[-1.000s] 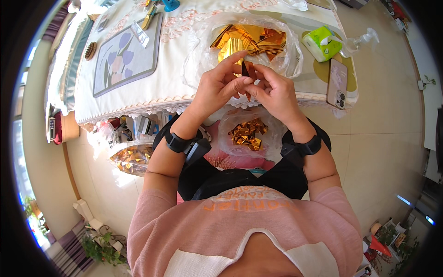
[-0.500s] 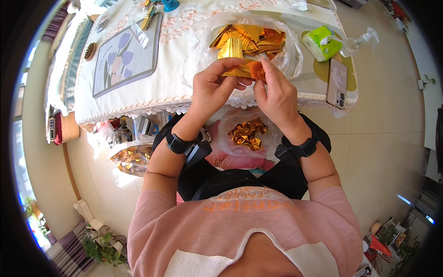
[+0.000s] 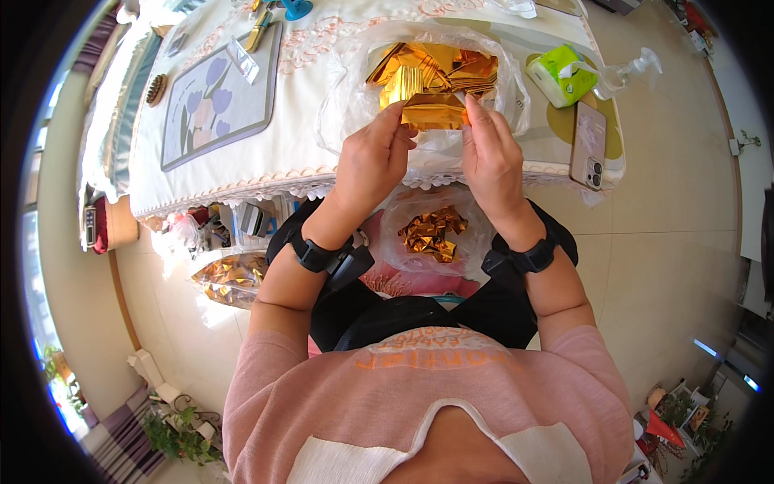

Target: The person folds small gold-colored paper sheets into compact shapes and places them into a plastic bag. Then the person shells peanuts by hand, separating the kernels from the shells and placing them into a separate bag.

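Up close in the head view, two hands hold one gold sheet (image 3: pixel 434 110) over the edge of the counter (image 3: pixel 306 137). The left hand (image 3: pixel 372 157) pinches the sheet's left end, with its fingers (image 3: pixel 397 121) pressed together on the foil. The right hand (image 3: pixel 489 153) pinches the right end, and its fingers (image 3: pixel 474 109) are pressed on the foil too. The sheet is stretched flat between the two hands. Each wrist has a black band on it.

Just behind the sheet, a clear bag (image 3: pixel 355 89) lies open on the counter. It is full of more gold sheets (image 3: pixel 439 66), all piled up. A white cloth with a lacy edge covers the counter.

To the right of the bag sits a green pack of tissues (image 3: pixel 558 73). A clear spray bottle (image 3: pixel 625 71) lies next to it. A pink phone (image 3: pixel 588 145) lies near the right hand, close to the counter's edge. To the left, well apart from the hands, lies a mat (image 3: pixel 214 97) with purple flowers on it.

Below the hands, a second clear bag (image 3: pixel 435 234) rests on the person's lap. It holds small folded gold pieces (image 3: pixel 431 232). Under the counter, on the left, is another bag (image 3: pixel 230 278) with gold stuff in it, resting on the floor (image 3: pixel 661 242).
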`<control>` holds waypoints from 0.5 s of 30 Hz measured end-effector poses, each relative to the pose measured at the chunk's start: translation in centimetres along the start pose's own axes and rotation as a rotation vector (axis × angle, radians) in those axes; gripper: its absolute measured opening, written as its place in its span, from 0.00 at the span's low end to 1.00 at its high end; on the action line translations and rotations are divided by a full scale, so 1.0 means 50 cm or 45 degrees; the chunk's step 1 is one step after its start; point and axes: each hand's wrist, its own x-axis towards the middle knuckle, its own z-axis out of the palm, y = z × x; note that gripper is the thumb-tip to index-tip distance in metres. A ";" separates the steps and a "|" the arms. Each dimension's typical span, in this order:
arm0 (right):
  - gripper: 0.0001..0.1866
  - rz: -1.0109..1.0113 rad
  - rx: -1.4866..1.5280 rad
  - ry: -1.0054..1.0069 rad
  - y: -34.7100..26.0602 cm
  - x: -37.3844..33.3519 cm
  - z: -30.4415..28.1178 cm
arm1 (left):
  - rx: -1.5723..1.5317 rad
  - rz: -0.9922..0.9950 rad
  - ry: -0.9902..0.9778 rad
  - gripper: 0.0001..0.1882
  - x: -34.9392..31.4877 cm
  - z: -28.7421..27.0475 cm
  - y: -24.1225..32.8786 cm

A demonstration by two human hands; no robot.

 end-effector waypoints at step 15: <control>0.21 -0.014 -0.018 -0.094 0.001 -0.017 0.006 | 0.390 0.026 -0.176 0.12 -0.015 0.001 -0.010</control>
